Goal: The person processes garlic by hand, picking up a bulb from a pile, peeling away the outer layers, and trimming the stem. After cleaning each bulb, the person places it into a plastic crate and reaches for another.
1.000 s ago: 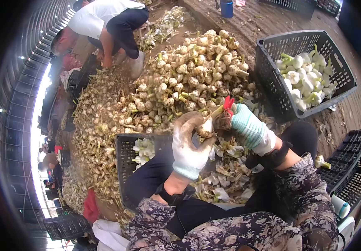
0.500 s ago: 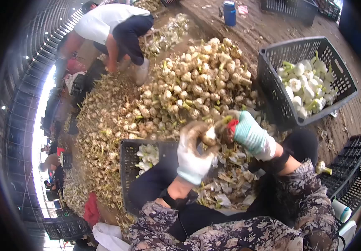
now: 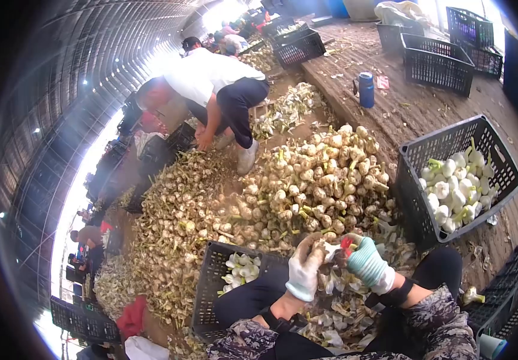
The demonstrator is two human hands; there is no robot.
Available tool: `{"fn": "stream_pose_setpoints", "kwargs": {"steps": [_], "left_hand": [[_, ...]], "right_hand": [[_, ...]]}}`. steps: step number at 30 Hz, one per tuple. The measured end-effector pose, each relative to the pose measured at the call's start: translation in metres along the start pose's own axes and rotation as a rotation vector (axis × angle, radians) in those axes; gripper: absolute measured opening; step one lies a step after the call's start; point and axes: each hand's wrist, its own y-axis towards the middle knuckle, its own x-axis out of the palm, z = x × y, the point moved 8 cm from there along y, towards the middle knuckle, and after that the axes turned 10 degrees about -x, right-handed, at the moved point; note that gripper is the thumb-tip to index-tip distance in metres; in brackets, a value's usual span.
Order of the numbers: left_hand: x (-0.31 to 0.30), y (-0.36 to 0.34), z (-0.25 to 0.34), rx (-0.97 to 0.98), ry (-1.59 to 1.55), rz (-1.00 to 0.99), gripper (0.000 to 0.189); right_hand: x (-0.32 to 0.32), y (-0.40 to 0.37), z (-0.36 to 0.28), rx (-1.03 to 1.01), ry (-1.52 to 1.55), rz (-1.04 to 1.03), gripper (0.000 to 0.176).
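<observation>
My left hand [image 3: 305,270], in a soiled white glove, is closed around a garlic bulb [image 3: 331,249] whose pale side shows between my fingers. Pressed close to the bulb is my right hand [image 3: 368,264], in a white and light-green glove with its fingers curled. A small red piece [image 3: 346,245] shows at those fingertips; what exactly they grip is hidden. Both hands are above my lap, over loose peeled garlic skins [image 3: 331,318]. Just beyond them rises a large heap of untrimmed garlic [image 3: 325,180].
Cleaned white garlic fills part of a black crate [image 3: 412,180] at right and another black crate [image 3: 205,300] by my left knee. A person [image 3: 211,78] bends over the heap at upper left. A blue flask [image 3: 366,90] and more crates [image 3: 437,63] stand behind.
The view has tilted upward, so the scene sits lower and farther right. My hands have come closer together around the bulb, and more of its white side shows.
</observation>
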Motion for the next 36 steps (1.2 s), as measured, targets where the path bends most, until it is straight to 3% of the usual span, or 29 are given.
{"fn": "stream_pose_setpoints", "kwargs": {"steps": [1,3,5,7,9,10,12,14,16,17,18,20,21,22,24,26,27,30,32,33,36], "left_hand": [[-0.003,0.002,-0.006,0.006,0.000,-0.001,0.039],[-0.006,0.004,-0.027,-0.208,-0.213,-0.002,0.044],[-0.007,0.004,-0.028,-0.218,-0.213,-0.031,0.046],[-0.008,0.007,-0.038,-0.229,-0.220,-0.053,0.048],[-0.006,0.012,-0.024,0.097,0.231,-0.035,0.051],[-0.008,0.011,-0.028,0.098,0.230,-0.037,0.051],[0.003,-0.001,0.010,0.091,0.756,0.052,0.058],[0.002,0.000,0.016,0.165,0.718,0.024,0.057],[0.004,0.002,-0.004,-0.185,-0.019,-0.187,0.053],[0.008,0.001,-0.007,-0.262,-0.263,-0.279,0.049],[0.007,0.006,-0.015,-0.268,-0.355,-0.317,0.051],[0.019,0.001,-0.002,-0.370,-0.599,-0.408,0.051],[0.022,0.004,0.001,-0.329,-0.496,-0.422,0.049],[0.019,0.008,0.000,-0.272,-0.430,-0.373,0.056],[0.008,0.010,-0.006,-0.162,-0.208,-0.198,0.074],[0.014,0.003,0.014,0.124,0.386,-0.128,0.075],[0.013,0.003,0.016,0.227,0.499,-0.033,0.072],[0.017,0.002,-0.004,-0.225,-0.150,-0.297,0.060],[0.023,0.001,-0.007,-0.276,-0.329,-0.375,0.054],[0.024,0.000,-0.013,-0.315,-0.411,-0.378,0.054],[0.011,0.002,-0.030,-0.367,-0.601,-0.320,0.059]], "right_hand": [[-0.002,0.003,-0.004,-0.108,-0.164,0.034,0.029],[-0.006,0.003,-0.009,-0.218,-0.326,0.074,0.028],[0.001,0.001,-0.006,-0.146,0.083,-0.048,0.027],[-0.001,0.004,-0.002,-0.143,0.067,-0.027,0.027],[-0.008,0.003,-0.001,-0.112,-0.043,0.065,0.018],[-0.010,0.002,-0.003,-0.113,-0.044,0.067,0.018],[-0.014,0.002,-0.019,-0.283,-0.274,0.049,0.020],[-0.016,0.000,-0.030,-0.394,-0.445,0.076,0.020],[-0.014,-0.002,-0.034,-0.463,-0.397,-0.005,0.021],[-0.011,-0.002,-0.008,-0.082,0.327,-0.025,0.017],[-0.011,0.000,-0.017,-0.153,0.037,-0.247,0.018],[-0.013,-0.007,-0.008,-0.032,0.527,-0.214,0.023],[-0.012,-0.009,-0.008,-0.007,0.694,-0.164,0.024],[-0.004,-0.017,-0.039,-0.065,0.514,-0.099,0.022],[-0.001,-0.010,-0.040,-0.225,0.528,-0.112,0.024],[-0.014,-0.003,-0.010,-0.090,0.204,-0.104,0.021],[-0.009,-0.007,-0.014,-0.124,0.228,-0.083,0.018],[-0.027,0.000,-0.031,-0.279,0.303,-0.009,0.013],[-0.053,0.010,-0.030,-0.299,0.495,0.178,0.013],[-0.060,0.012,-0.029,-0.278,0.355,0.226,0.024],[-0.054,0.001,-0.019,-0.147,0.230,0.225,0.024]]}}
